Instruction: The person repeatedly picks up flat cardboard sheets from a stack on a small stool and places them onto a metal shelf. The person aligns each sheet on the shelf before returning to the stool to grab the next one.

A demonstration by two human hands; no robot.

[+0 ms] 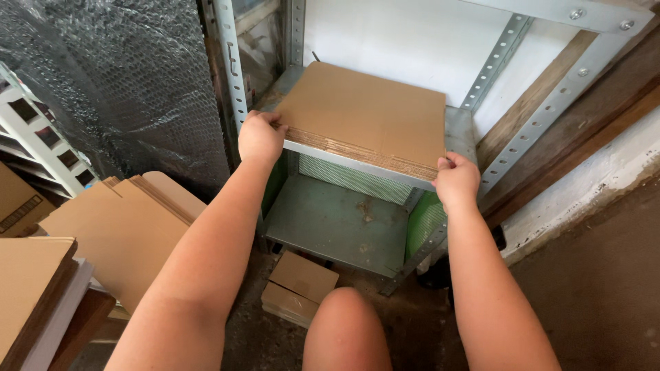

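Both hands grip the near edge of a stack of flat cardboard sheets (368, 113), one at each front corner. Left hand (260, 137) is curled around the near-left corner, fingers folded over the top sheet and thumb side against the layered edge. Right hand (456, 180) closes on the near-right corner the same way, fingertips pinching the stack's edge. The stack lies flat on the upper shelf (357, 160) of a metal shelving unit, its near edge flush with the shelf's front lip and its far edge close to the white back wall (399, 34).

Below it, the lower shelf (337, 223) is bare grey metal with some stains, backed and flanked by green mesh panels (347, 180). Perforated metal uprights (230, 62) frame the unit on both sides. On the floor just in front of the unit, by the person's knee (344, 330), lie two small folded cardboard pieces (297, 287). Further left, more flat cardboard sheets (124, 227) lean in a fanned pile, with another stack of cardboard and white boards (34, 295) at the near-left edge. Bubble wrap (117, 82) hangs behind them.
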